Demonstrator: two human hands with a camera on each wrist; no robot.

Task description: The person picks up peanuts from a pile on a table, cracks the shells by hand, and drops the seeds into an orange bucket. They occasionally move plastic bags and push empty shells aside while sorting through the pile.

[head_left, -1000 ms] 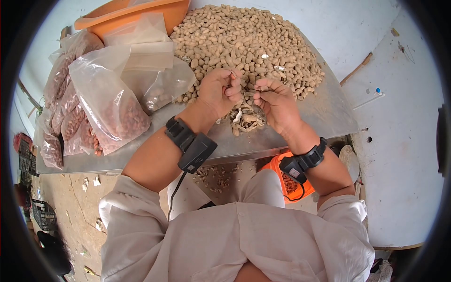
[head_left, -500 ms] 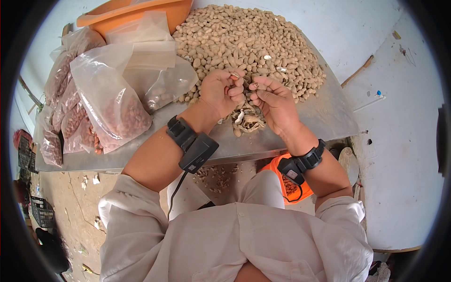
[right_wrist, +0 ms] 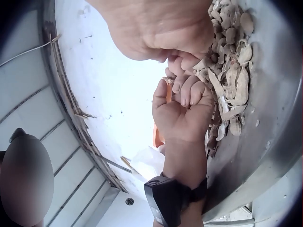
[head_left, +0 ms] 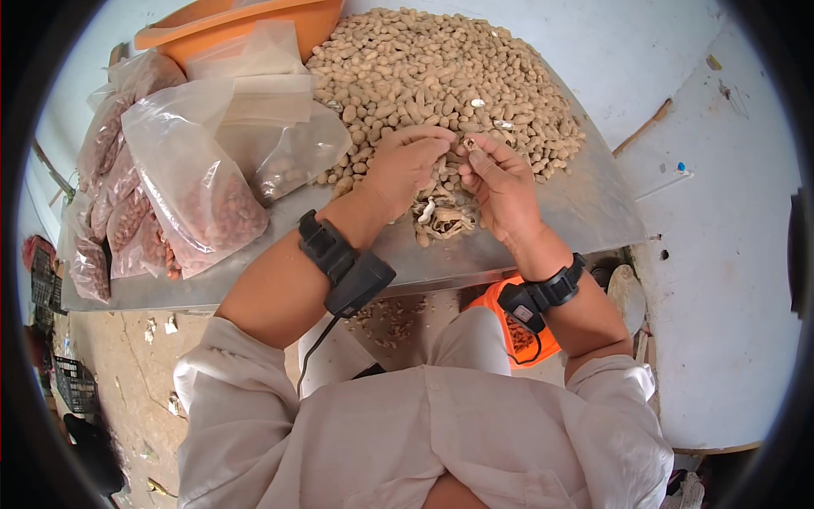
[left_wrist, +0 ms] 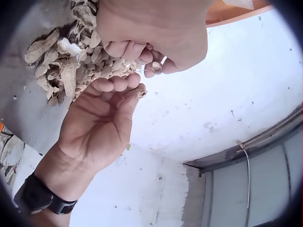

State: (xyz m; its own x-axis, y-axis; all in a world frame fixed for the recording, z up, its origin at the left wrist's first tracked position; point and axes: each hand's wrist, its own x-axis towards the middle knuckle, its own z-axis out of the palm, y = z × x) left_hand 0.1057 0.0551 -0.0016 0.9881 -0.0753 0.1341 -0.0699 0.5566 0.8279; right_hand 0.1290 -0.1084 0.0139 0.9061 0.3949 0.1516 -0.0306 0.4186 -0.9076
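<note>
My left hand (head_left: 397, 170) reaches in from the left with its index finger stretched toward the other hand. Its remaining fingers curl into the palm, and a small bit of peanut shell (right_wrist: 168, 79) shows at its thumb tip in the right wrist view. Close beside it, my right hand (head_left: 506, 188) pinches a broken peanut shell (head_left: 470, 144) between thumb and index finger. The fingertips of both hands nearly meet. Below them lies a small heap of opened shells (head_left: 445, 222), in front of a large pile of unshelled peanuts (head_left: 432, 72) on a metal table (head_left: 585, 216).
Clear plastic bags of reddish kernels (head_left: 216, 212) lie at the table's left side. Behind them stands an orange basin (head_left: 246, 30). An orange bucket (head_left: 534, 346) with kernels sits under the table edge by the right knee. A white wall (head_left: 704, 297) borders the right.
My left hand has gone from curled, with a reddish kernel showing at its index finger, to index finger extended toward the right hand. My right hand has turned slightly, its shell opening now facing up.
</note>
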